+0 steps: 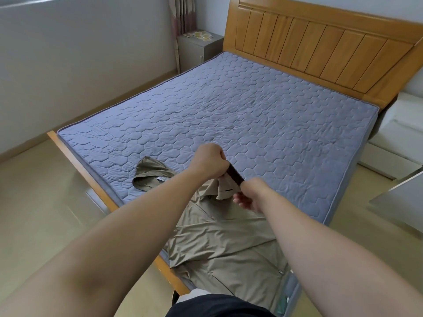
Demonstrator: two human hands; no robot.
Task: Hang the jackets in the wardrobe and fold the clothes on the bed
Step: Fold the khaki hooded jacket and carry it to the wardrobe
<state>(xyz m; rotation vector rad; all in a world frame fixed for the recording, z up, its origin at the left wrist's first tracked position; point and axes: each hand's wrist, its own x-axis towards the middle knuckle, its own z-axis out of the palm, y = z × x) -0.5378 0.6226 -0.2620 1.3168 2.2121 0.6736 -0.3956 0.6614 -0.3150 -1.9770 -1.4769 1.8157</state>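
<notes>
A khaki jacket (219, 243) lies spread over the near corner of the bed (251, 106), and its hood (151, 173) rests on the blue quilted mattress to the left. My left hand (209, 161) grips the jacket's collar area together with one end of a dark brown hanger (235, 173). My right hand (250, 194) holds the hanger's other end, fingers curled round it. Most of the hanger is hidden between my hands and the fabric.
A wooden headboard (320, 49) stands at the far end, with a grey nightstand (199, 48) to its left. White furniture (398, 138) sits right of the bed. The wooden bed frame edge (75, 161) runs along the left, beside pale floor.
</notes>
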